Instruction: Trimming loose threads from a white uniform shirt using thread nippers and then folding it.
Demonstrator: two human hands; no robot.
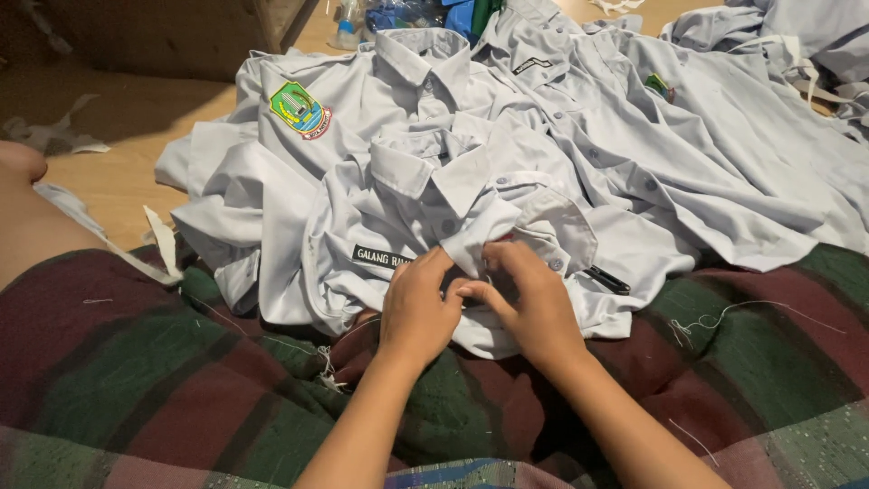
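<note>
Head view, left hand (418, 312), right hand (534, 303) pinching grey shirt (471, 204), fingertips partly hidden

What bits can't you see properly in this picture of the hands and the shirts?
Head view, the only one:
- Fingertips of the left hand and right hand: tucked into the shirt front, so what they pinch is hidden.
- Black tool: mostly covered by shirt cloth; its kind is unclear.
- Clear bottle: cut off by the top edge.
- Blue things behind the pile: cut off and dim.
</note>
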